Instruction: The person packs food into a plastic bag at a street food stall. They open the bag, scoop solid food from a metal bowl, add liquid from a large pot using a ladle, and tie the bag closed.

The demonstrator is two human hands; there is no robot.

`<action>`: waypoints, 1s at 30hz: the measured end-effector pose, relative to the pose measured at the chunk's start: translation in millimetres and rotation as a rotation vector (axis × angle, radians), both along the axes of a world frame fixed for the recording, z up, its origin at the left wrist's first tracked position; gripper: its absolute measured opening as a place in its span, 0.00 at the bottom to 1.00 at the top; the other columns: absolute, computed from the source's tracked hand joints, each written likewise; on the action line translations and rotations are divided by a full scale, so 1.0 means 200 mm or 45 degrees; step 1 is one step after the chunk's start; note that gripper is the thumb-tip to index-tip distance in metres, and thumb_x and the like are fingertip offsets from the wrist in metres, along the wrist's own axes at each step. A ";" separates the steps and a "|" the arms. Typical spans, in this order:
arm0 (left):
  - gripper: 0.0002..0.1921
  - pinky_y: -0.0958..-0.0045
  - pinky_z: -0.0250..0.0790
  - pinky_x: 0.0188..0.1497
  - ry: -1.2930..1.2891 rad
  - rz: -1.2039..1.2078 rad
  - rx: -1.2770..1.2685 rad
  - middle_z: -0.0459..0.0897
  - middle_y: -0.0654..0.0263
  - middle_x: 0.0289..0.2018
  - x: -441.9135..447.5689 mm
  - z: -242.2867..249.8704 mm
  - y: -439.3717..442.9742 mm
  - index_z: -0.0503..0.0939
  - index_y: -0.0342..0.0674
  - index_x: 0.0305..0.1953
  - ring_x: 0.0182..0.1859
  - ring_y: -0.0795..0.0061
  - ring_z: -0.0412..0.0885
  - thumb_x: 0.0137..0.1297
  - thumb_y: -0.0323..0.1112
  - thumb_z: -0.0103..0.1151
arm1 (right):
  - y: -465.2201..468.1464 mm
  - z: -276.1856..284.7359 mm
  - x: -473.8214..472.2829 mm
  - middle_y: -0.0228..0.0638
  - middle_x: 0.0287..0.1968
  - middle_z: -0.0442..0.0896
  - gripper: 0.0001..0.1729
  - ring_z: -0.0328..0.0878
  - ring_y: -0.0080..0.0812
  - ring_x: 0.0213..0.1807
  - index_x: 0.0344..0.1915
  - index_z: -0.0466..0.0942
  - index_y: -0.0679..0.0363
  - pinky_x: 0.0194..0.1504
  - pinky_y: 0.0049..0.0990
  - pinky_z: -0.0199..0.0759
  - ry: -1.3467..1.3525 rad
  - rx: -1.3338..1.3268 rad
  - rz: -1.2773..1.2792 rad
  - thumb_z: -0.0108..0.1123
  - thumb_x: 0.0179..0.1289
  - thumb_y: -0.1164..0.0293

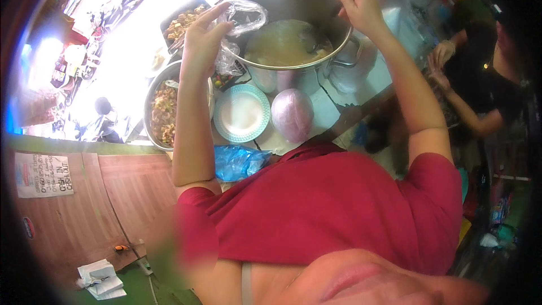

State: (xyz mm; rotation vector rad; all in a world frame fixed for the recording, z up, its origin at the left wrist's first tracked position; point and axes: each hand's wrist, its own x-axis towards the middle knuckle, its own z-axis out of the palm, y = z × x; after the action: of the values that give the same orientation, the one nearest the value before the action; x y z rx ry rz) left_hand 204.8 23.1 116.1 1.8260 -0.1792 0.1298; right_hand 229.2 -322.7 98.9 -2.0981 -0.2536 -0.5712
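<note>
My left hand [203, 42] holds a clear plastic bag [247, 16], its mouth spread in a loop over the left rim of a large metal pot [292, 67]. Cloudy, yellowish broth [277, 42] with a few pieces lies in the pot. At the pot's far right rim is my right hand [360, 8], its fingers bent together; what they grip, if anything, cannot be made out. Partly behind my left forearm stands a metal pot of chopped food [163, 108]. Beyond my left hand is a tray of similar food [182, 25].
A blue-rimmed plate [241, 112] and a pinkish plastic-wrapped bundle [292, 115] rest on the tiled counter [328, 112]. Nearer me lies a blue plastic bag [237, 162]. Another person [478, 76] is at the right. Papers with writing [44, 174] hang on a wooden panel at left.
</note>
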 end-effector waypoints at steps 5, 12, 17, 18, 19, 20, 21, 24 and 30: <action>0.26 0.76 0.71 0.48 -0.002 -0.022 -0.054 0.84 0.56 0.49 0.07 -0.02 -0.03 0.78 0.36 0.61 0.44 0.77 0.79 0.58 0.30 0.59 | -0.13 -0.04 0.05 0.35 0.32 0.82 0.12 0.80 0.24 0.23 0.47 0.69 0.60 0.24 0.26 0.74 0.017 0.387 -0.040 0.55 0.74 0.64; 0.26 0.79 0.72 0.40 0.126 -0.041 0.000 0.85 0.61 0.40 0.14 -0.05 -0.04 0.78 0.35 0.61 0.34 0.82 0.78 0.58 0.29 0.58 | -0.33 0.10 0.03 0.40 0.33 0.82 0.11 0.80 0.28 0.25 0.47 0.68 0.61 0.28 0.30 0.78 -0.096 0.733 -0.039 0.55 0.74 0.66; 0.27 0.75 0.74 0.42 0.100 -0.036 0.351 0.86 0.59 0.42 0.23 -0.08 -0.07 0.77 0.32 0.61 0.36 0.78 0.81 0.58 0.32 0.59 | -0.29 0.37 -0.12 0.38 0.33 0.81 0.09 0.78 0.27 0.25 0.45 0.69 0.60 0.29 0.29 0.76 -0.207 0.811 0.035 0.56 0.73 0.68; 0.28 0.75 0.74 0.43 0.108 -0.051 0.404 0.86 0.58 0.43 0.25 -0.08 -0.07 0.77 0.32 0.61 0.37 0.77 0.81 0.58 0.33 0.59 | -0.26 0.42 -0.14 0.35 0.30 0.80 0.07 0.76 0.26 0.23 0.44 0.69 0.58 0.26 0.26 0.73 -0.266 0.835 0.031 0.56 0.72 0.70; 0.28 0.75 0.74 0.44 0.127 -0.067 0.448 0.86 0.58 0.43 0.26 -0.08 -0.08 0.77 0.32 0.61 0.38 0.77 0.82 0.58 0.34 0.60 | -0.24 0.47 -0.16 0.33 0.27 0.78 0.05 0.74 0.25 0.21 0.42 0.69 0.56 0.23 0.23 0.69 -0.325 0.859 0.024 0.56 0.71 0.72; 0.28 0.75 0.74 0.44 0.159 -0.083 0.484 0.86 0.57 0.44 0.28 -0.09 -0.09 0.77 0.32 0.61 0.39 0.76 0.82 0.58 0.34 0.60 | -0.22 0.51 -0.18 0.33 0.25 0.77 0.08 0.75 0.27 0.18 0.38 0.67 0.55 0.20 0.27 0.71 -0.328 0.858 0.043 0.52 0.76 0.66; 0.27 0.75 0.74 0.44 0.173 -0.097 0.475 0.86 0.58 0.43 0.30 -0.10 -0.10 0.78 0.32 0.60 0.38 0.76 0.82 0.58 0.34 0.60 | -0.21 0.55 -0.19 0.33 0.25 0.77 0.08 0.75 0.27 0.18 0.38 0.67 0.55 0.20 0.27 0.71 -0.332 0.844 0.055 0.52 0.76 0.66; 0.25 0.75 0.73 0.41 0.280 -0.141 0.326 0.85 0.60 0.41 0.36 -0.13 -0.15 0.80 0.33 0.58 0.36 0.75 0.81 0.57 0.33 0.62 | -0.18 0.62 -0.19 0.33 0.24 0.77 0.08 0.75 0.27 0.18 0.39 0.68 0.55 0.19 0.27 0.71 -0.351 0.813 0.096 0.52 0.76 0.66; 0.23 0.75 0.69 0.33 0.478 -0.171 -0.171 0.84 0.63 0.39 0.44 -0.23 -0.25 0.81 0.32 0.55 0.32 0.76 0.77 0.57 0.31 0.65 | -0.11 0.65 -0.18 0.32 0.25 0.78 0.06 0.75 0.23 0.18 0.41 0.68 0.56 0.18 0.22 0.68 -0.357 0.657 0.030 0.50 0.76 0.67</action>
State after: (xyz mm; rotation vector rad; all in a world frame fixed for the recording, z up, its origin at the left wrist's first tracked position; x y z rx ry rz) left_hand 292.6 -27.4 69.5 1.6653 -0.0265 -0.2880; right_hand 193.0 -343.8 229.6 -1.5157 -0.2568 -0.8211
